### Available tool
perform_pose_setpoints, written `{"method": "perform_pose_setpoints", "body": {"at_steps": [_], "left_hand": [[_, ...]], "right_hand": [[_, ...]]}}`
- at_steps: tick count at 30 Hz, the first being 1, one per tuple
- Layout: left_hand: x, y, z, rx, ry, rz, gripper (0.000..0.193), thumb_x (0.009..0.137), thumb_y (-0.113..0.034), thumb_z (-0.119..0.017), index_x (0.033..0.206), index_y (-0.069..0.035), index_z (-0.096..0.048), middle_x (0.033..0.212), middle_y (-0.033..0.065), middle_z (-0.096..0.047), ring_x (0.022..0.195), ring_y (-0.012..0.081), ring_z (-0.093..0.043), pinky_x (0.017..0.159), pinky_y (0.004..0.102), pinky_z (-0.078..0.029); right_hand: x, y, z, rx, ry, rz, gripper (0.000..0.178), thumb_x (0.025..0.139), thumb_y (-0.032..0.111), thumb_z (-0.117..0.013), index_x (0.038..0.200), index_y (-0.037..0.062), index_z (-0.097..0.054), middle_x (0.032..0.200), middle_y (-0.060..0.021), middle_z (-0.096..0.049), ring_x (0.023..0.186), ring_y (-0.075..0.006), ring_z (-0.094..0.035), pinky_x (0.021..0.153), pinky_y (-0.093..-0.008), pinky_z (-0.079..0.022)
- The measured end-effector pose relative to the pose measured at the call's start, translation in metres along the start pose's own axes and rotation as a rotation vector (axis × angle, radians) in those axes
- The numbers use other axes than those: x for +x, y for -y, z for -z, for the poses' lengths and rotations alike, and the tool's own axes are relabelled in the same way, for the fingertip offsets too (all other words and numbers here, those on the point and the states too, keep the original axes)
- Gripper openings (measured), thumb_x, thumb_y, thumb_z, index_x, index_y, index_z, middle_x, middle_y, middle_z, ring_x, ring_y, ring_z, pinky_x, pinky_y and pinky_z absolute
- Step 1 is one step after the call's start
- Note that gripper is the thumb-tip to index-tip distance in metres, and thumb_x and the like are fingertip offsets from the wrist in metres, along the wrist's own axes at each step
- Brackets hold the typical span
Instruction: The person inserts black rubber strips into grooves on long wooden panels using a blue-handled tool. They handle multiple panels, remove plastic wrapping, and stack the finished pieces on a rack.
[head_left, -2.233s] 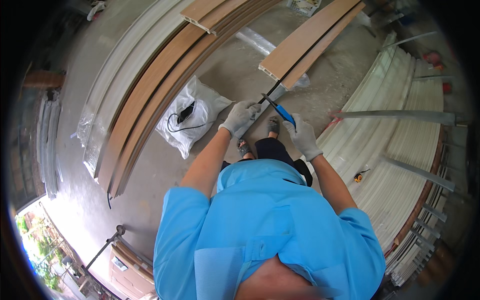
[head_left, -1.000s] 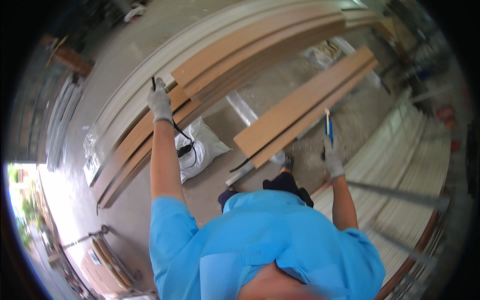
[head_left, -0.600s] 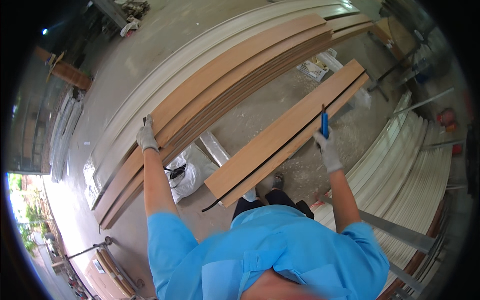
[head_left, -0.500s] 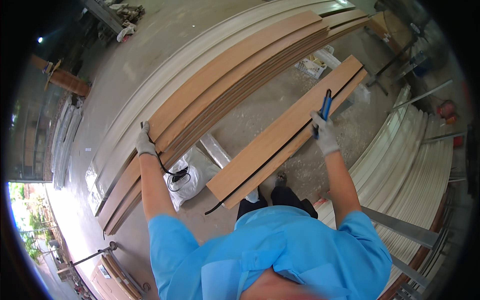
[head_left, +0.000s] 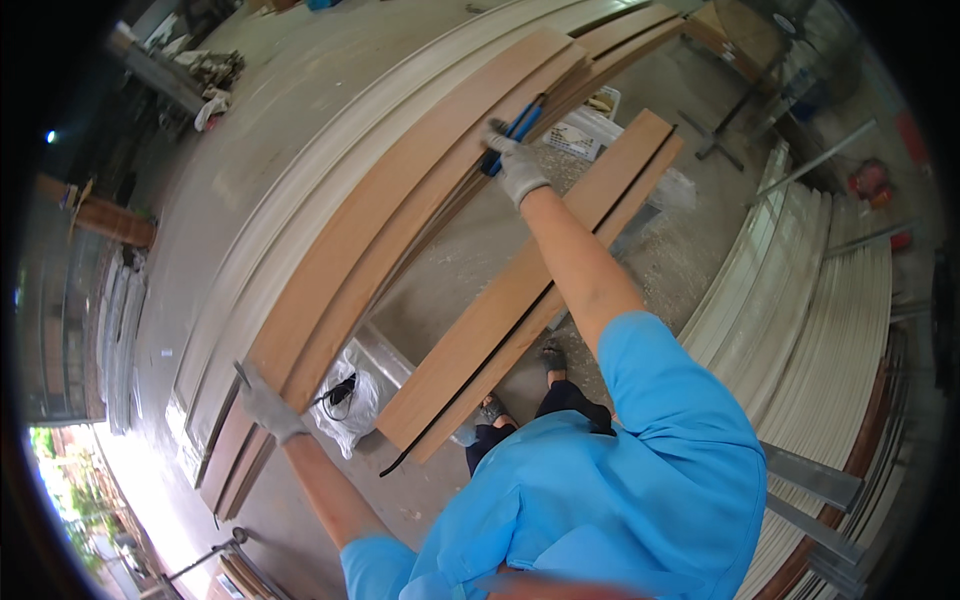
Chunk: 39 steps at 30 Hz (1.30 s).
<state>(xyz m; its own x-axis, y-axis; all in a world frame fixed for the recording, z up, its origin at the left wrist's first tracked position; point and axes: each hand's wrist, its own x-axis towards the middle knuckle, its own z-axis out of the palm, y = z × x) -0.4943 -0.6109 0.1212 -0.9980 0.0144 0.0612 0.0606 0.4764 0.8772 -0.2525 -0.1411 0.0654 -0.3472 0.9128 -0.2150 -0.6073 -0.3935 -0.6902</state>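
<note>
The right hand (head_left: 518, 165), in a grey-white glove, is partly curled, its fingers loosely spread, and has hold of a blue-handled tool (head_left: 524, 122) that slants across it with the tip toward one o'clock. That hand is over the inner long edge of a stack of wood-toned panels (head_left: 400, 190); whether it presses on them I cannot tell. The left hand (head_left: 268, 405), gloved alike, lies between seven and eight o'clock from the right one, fingers bent at the near end of the stack's upper panels, where lower ones run out farther beneath it. A short dark piece shows past its fingertips, and how tightly that hand is closed I cannot tell. At three o'clock from the left hand, near it, sits a white sack (head_left: 345, 420) with a black cord (head_left: 338, 395) coiled on top. At twelve o'clock from it, pale panels (head_left: 300, 190) lie alongside the wood-toned ones. Below the right hand, toward six o'clock and partly behind its forearm, is a separate wood-toned board (head_left: 490, 320) with a black strip along its groove; the strip's end sticks out at the near end. At two o'clock from the right hand stands a white basket (head_left: 572, 142), and well apart, at four o'clock, a large pale stack (head_left: 820, 300).
</note>
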Motion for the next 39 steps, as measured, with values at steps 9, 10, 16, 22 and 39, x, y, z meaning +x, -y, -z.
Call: {"method": "perform_pose_setpoints", "body": {"at_steps": [9, 10, 16, 22, 39], "left_hand": [[-0.115, 0.066, 0.014, -0.058, -0.050, 0.051, 0.064, 0.102, -0.048, -0.056, 0.126, 0.010, -0.061, 0.114, 0.0191, -0.069, 0.099, 0.0276, -0.066, 0.089, 0.0383, -0.052], [-0.125, 0.070, 0.016, -0.005, -0.022, 0.084, 0.063, 0.101, -0.049, -0.056, 0.125, 0.009, -0.061, 0.113, 0.0183, -0.069, 0.097, 0.0267, -0.066, 0.087, 0.0380, -0.053], [-0.157, 0.081, 0.003, 0.028, 0.130, 0.182, 0.058, 0.099, -0.051, -0.060, 0.114, 0.005, -0.067, 0.103, 0.0141, -0.071, 0.087, 0.0218, -0.065, 0.076, 0.0363, -0.054], [-0.176, 0.095, -0.016, 0.123, 0.148, 0.179, 0.059, 0.099, -0.050, -0.061, 0.112, 0.007, -0.068, 0.103, 0.0156, -0.071, 0.087, 0.0238, -0.067, 0.077, 0.0367, -0.055], [-0.192, 0.132, -0.023, 0.035, 0.053, 0.136, 0.049, 0.101, -0.039, -0.059, 0.119, 0.006, -0.066, 0.108, 0.0185, -0.071, 0.094, 0.0266, -0.065, 0.089, 0.0373, -0.051]], "right_hand": [[-0.092, 0.051, 0.094, -0.144, 0.083, 0.018, 0.020, 0.083, -0.002, -0.073, 0.095, 0.0105, -0.064, 0.090, -0.0021, -0.065, 0.084, -0.0150, -0.065, 0.071, -0.0302, -0.054], [-0.105, 0.056, 0.106, -0.157, 0.053, 0.014, 0.020, 0.083, -0.002, -0.073, 0.095, 0.0108, -0.064, 0.090, -0.0020, -0.065, 0.085, -0.0148, -0.065, 0.071, -0.0301, -0.054], [-0.133, 0.060, 0.162, -0.229, -0.201, 0.003, 0.020, 0.082, -0.002, -0.077, 0.089, 0.0134, -0.066, 0.092, 0.0001, -0.066, 0.089, -0.0149, -0.065, 0.084, -0.0272, -0.051], [-0.134, 0.064, 0.196, -0.374, -0.167, -0.034, 0.017, 0.084, 0.004, -0.076, 0.095, 0.0122, -0.066, 0.087, 0.0018, -0.065, 0.079, -0.0121, -0.063, 0.074, -0.0278, -0.052], [-0.033, 0.118, 0.139, -2.077, 0.344, 0.396, 0.038, 0.095, 0.045, -0.059, 0.107, 0.0091, -0.065, 0.108, -0.0201, -0.070, 0.102, -0.0414, -0.066, 0.087, -0.0514, -0.051]]}}
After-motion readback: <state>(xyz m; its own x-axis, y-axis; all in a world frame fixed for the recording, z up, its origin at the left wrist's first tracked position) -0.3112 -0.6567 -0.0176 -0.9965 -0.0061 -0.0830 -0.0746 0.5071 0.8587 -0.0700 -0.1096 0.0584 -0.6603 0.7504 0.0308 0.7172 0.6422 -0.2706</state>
